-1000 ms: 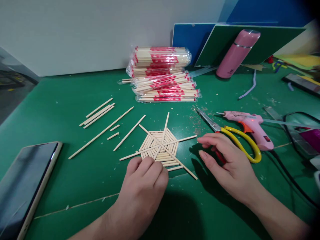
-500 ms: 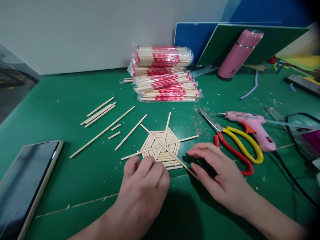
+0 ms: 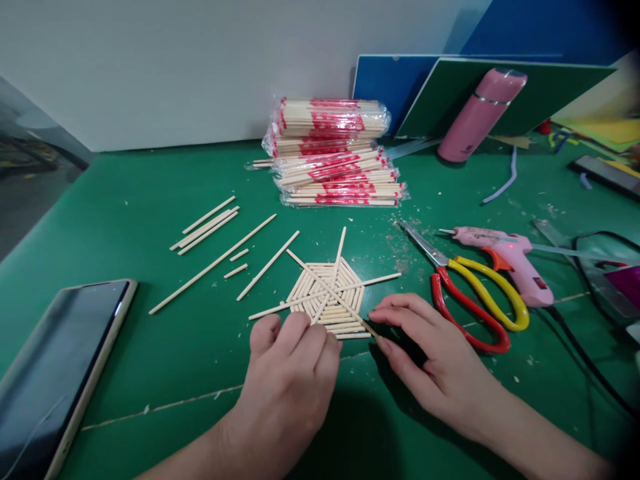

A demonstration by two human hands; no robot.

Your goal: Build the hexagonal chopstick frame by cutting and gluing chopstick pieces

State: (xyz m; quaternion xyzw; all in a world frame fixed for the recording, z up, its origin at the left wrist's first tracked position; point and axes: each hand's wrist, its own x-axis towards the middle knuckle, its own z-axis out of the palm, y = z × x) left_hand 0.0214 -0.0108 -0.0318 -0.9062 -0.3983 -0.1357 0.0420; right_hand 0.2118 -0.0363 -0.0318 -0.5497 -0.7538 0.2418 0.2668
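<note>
A hexagonal web of glued wooden sticks [image 3: 327, 293] lies flat on the green table [image 3: 125, 193], with long spokes crossing its centre. My left hand [image 3: 287, 373] rests at its near edge, fingers curled and pressing on the sticks. My right hand [image 3: 433, 357] lies at the web's near right corner, thumb and forefinger pinching the end of one long spoke. Red-and-yellow scissors [image 3: 470, 293] lie just right of that hand.
Loose cut sticks [image 3: 215, 250] lie left of the web. Wrapped chopstick packs [image 3: 335, 153] are stacked behind it. A pink glue gun [image 3: 510, 257] with cable sits at the right, a pink flask [image 3: 480, 113] at the back, a phone [image 3: 55, 367] at the near left.
My right hand has come left, away from the scissors' handles, to the near right corner of the web. My left hand has hardly moved.
</note>
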